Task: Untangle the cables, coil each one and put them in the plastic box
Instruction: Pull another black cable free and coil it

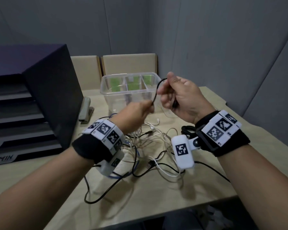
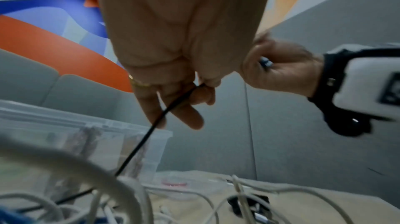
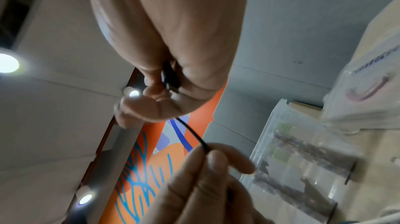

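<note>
Both hands are raised above the table [image 1: 206,171], in front of the clear plastic box [image 1: 123,95]. The left hand [image 1: 133,113] is turned palm down, and its fingers [image 2: 199,94] pinch a thin black cable [image 1: 156,90] between thumb and forefinger, the other fingers hanging loosely below. The right hand [image 1: 181,97] is held higher, its back toward the head camera, thumb up; its curled fingers [image 3: 151,108] close round the same black cable, a dark plug end showing inside the fist. The cable arcs in a short loop between the two hands, just before the box's front rim. Under the wrists, a tangle of white, black and blue cables [image 1: 148,143] lies spread on the table. A stapler [image 1: 86,108] rests left of the box, beside a dark tray stack [image 1: 32,105].
</note>
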Motion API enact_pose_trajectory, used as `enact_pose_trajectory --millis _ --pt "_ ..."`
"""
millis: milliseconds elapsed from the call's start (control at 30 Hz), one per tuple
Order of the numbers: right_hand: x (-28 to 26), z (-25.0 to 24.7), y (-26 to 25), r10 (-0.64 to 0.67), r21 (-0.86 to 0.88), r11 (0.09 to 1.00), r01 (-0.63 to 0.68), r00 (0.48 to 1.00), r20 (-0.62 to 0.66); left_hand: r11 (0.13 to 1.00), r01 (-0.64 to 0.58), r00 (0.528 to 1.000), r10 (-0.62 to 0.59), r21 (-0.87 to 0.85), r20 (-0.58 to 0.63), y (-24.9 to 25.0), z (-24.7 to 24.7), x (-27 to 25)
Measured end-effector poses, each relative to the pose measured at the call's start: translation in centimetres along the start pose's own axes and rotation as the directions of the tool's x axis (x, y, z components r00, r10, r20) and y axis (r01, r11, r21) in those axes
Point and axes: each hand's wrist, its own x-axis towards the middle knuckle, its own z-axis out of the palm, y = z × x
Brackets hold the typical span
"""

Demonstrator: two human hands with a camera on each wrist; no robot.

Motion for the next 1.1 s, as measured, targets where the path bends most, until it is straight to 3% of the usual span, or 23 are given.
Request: enact_pose_trajectory --millis 67,133,200,233,333,400,467,533,600,667,767,833,933,1033,1100 --pt "0.4 -0.2 0.4 -0.024 0.100 0.995 0.027 0.999 -0.030 0.998 -0.013 0.995 0.019 -0.058 0.099 0.4 0.9 -0.4" --pt "0.9 -1.0 1.0 -0.082 0.023 0.996 0.085 0.991 -0.108 0.998 -0.042 0.983 0.049 -0.044 0.175 0.4 1.1 -0.8" --pt "1.3 -2.2 1.5 -0.207 -0.357 0.925 0.131 0.961 -0.182 0.997 -0.082 0.963 0.078 0.005 0.260 0.2 1.3 -1.5" --pt "1.3 -2.9 1.6 -0.255 -0.559 0.821 0.115 0.950 -0.179 0.996 -0.089 0.958 0.081 0.016 0.274 -0.1 1.3 -1.8" --pt "0.9 -3.9 1.6 -0.217 -0.850 0.524 0.055 0.974 -0.070 0.999 -0.039 0.991 0.039 0.002 0.130 -0.6 0.6 -2.0" --pt "0.4 -3.9 1.9 -0.104 -0.905 0.424 0.024 0.994 -0.023 0.998 -0.001 0.999 -0.003 -0.070 -0.052 -0.8 -0.7 -1.6" --pt "-0.1 -3.4 2.3 -0.016 -0.878 0.479 0.007 1.000 -0.001 0.993 -0.002 0.973 -0.025 -0.117 -0.229 -0.8 -2.0 -1.0" --pt "-0.6 -2.6 2.6 0.034 -0.780 0.626 -0.011 0.999 0.012 0.988 0.018 0.932 -0.072 -0.154 -0.356 -1.0 -2.9 -0.3" --pt "-1.1 -1.9 2.7 0.107 -0.615 0.788 -0.035 0.991 0.081 0.976 0.036 0.891 -0.128 -0.212 -0.435 -1.2 -3.2 0.3" --pt "-1.4 -1.1 2.7 0.151 -0.454 0.889 -0.061 0.975 0.164 0.969 0.081 0.882 -0.179 -0.233 -0.435 -1.5 -3.1 0.7" --pt "-1.3 -0.3 2.0 0.087 -0.245 0.969 -0.045 0.982 0.166 0.969 0.142 0.938 -0.197 -0.203 -0.285 -1.5 -1.6 0.7" --pt "-1.1 -0.2 1.2 0.012 -0.095 0.995 0.000 0.993 0.117 0.981 0.127 0.977 -0.149 -0.144 -0.151 -1.0 -0.2 0.1" --pt "-0.6 -0.5 0.6 -0.042 0.088 0.995 0.039 0.998 0.036 0.997 0.079 0.996 -0.079 -0.022 0.028 0.2 1.2 -0.9" --pt "0.1 -1.2 0.9 -0.073 0.018 0.997 0.075 0.993 -0.096 0.995 0.077 0.979 -0.062 -0.068 0.197 0.7 1.9 -1.9" --pt "0.5 -2.2 1.3 -0.149 -0.275 0.956 0.103 0.977 -0.153 0.997 0.068 0.952 -0.053 -0.036 0.302 0.5 1.6 -2.5"
